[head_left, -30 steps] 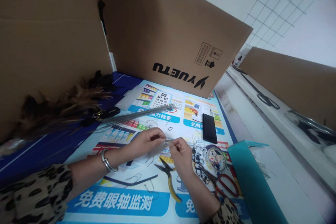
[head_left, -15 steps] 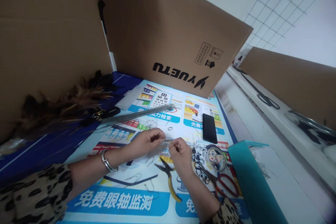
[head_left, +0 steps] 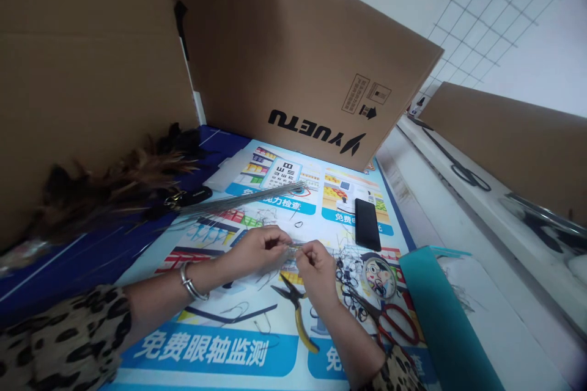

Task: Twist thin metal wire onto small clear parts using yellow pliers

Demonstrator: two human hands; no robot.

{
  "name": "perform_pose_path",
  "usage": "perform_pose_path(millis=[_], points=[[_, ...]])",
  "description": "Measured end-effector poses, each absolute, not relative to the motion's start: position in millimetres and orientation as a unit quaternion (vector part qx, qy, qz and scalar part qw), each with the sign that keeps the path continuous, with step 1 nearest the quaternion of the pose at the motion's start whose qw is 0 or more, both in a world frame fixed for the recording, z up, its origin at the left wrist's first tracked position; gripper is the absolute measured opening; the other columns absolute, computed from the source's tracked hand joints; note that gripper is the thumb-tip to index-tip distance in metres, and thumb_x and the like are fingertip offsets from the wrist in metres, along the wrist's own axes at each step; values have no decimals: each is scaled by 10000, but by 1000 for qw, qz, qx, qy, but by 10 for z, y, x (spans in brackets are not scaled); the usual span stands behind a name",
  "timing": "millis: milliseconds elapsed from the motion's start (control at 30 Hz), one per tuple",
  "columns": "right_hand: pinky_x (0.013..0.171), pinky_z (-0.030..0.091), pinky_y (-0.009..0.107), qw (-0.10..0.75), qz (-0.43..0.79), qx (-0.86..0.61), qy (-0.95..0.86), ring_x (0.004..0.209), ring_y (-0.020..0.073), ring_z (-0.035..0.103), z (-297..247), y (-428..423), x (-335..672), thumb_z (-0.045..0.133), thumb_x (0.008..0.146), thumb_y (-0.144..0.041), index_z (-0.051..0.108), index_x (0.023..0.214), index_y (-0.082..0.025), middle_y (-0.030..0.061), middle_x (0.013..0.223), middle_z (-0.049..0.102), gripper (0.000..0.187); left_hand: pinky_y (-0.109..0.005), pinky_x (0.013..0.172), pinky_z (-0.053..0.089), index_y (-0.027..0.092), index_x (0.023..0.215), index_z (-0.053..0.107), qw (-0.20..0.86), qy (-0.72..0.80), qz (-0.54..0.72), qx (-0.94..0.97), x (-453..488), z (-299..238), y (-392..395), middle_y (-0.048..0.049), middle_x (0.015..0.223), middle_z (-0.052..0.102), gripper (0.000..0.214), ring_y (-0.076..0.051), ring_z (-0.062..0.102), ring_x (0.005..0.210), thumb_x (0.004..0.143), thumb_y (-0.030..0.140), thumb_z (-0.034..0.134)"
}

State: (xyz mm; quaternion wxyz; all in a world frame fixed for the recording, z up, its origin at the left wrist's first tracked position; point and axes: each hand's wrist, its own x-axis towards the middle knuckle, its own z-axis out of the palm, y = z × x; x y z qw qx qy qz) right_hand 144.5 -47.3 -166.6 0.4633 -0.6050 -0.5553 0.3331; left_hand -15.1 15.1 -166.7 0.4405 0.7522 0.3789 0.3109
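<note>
My left hand (head_left: 266,247) and my right hand (head_left: 317,264) meet over the printed sheet, both with fingers pinched. Between the fingertips runs a short thin piece (head_left: 296,245) that looks like wire; its details are too small to make out. Just below the hands lie pliers (head_left: 298,311) with yellow handles, jaws apart. Right of my right hand are small black rings (head_left: 351,272), a roll of clear tape (head_left: 378,276) and scissors (head_left: 389,321) with red handles. A bundle of thin straight wires (head_left: 247,198) lies beyond my left hand.
Brown feathers (head_left: 114,180) line the left side by a cardboard panel (head_left: 92,43). A cardboard box (head_left: 298,55) stands at the back. A black phone (head_left: 367,224) lies right of centre, and a teal box (head_left: 444,311) at the right edge. Bent wires (head_left: 238,311) are scattered in front.
Both hands stay pinched at nearly the same spot. The whole view has shifted very slightly; nothing on the table has visibly moved.
</note>
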Motion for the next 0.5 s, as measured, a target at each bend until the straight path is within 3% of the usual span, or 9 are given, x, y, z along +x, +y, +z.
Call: perform_pose_path(millis=[233,500], points=[[447,284,172,459,323,-604,-566,464,70,335,-1648,-483,1436,499,762,-258,479,661,-188,-77,506,367,125,-201,579,393,152,697,582,420,388,319,756,-127,-1593,95,16,670,557,94,-118,511,637,715,156,489],[460,289,176,456,317,-603,-573,487,74,348,-1605,-503,1411,495,754,-243,493,666,-183,-71,524,380,106,-183,538,376,153,735,557,468,376,316,734,-123,-1576,51,34,636,551,104,-105,501,595,715,145,456]])
